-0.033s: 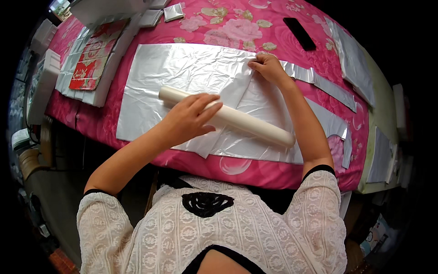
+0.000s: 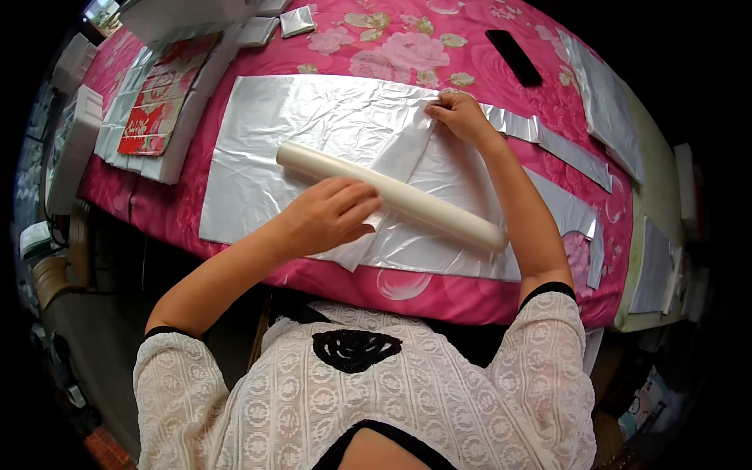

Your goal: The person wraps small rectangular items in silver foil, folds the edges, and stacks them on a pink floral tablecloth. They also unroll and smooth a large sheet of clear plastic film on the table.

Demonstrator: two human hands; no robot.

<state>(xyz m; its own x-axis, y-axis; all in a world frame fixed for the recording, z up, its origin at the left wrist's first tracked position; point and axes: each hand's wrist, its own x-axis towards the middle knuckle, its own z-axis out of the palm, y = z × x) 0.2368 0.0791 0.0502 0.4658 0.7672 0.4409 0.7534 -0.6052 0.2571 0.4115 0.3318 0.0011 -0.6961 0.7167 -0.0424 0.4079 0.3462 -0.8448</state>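
Observation:
A long, smooth white roller [image 2: 407,200] lies slantwise across a silvery white plastic sheet [image 2: 266,188] with wrinkles in its far part. My left hand [image 2: 337,213] is at the near side of the roller, its bent fingertips overlapping the roller's edge and its thumb apart; contact is hard to judge. At the sheet's far edge, my right hand [image 2: 454,110] pinches the sheet between thumb and fingers. From that pinch a folded flap [image 2: 403,153] runs toward me and passes under the roller.
Silvery strips [image 2: 572,160] lie right of my right hand. Beyond them are a black phone [image 2: 514,58] and more silvery sheets [image 2: 603,102]. A red printed packet [image 2: 168,98] rests on a white stack at left. Small silver packets [image 2: 298,21] lie at the back.
My left hand has slipped from the top of the roller toward its near side. The roller's left end has shifted very slightly to the right. My right hand keeps its place.

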